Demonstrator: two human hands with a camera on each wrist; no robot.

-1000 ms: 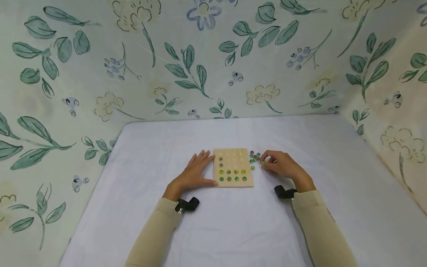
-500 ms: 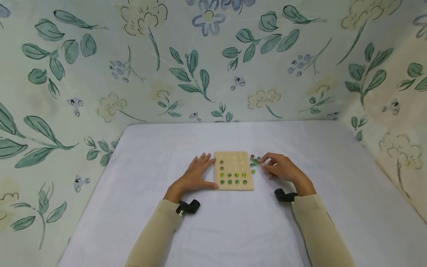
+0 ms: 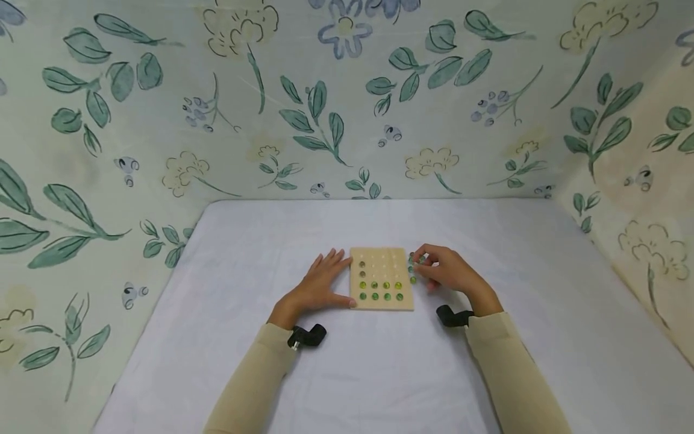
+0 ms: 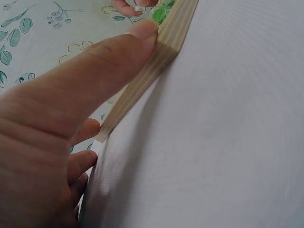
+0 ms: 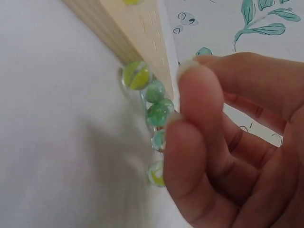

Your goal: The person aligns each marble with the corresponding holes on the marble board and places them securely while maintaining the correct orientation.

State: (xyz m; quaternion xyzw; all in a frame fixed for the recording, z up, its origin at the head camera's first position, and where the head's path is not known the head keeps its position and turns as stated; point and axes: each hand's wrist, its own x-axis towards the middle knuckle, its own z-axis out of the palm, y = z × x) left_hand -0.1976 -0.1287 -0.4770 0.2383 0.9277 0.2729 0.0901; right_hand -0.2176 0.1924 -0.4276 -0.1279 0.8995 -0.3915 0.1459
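White-draped bench (image 3: 374, 374) is set nearest. On it, wooden marble board (image 3: 381, 279) is touched at left edge by spread left grip (image 3: 311, 287). Loose glass marbles (image 5: 158, 114), right edge, partly covered by right grip (image 3: 452, 269); whether one is pinched can't be told. Floral backdrop (image 3: 341, 132) behind.

White cloth-covered tbl (image 3: 260, 228), rounded far-L corner, a few faint creases; floral backdrop (image 3: 358, 135) behind it + along both sides, off-white w/ green leaf sprigs (image 3: 319, 95), pale yellow flowers (image 3: 432, 163), blue-violet berries (image 3: 491, 108), one blue flower (image 3: 345, 37) top ctr, R side peachier
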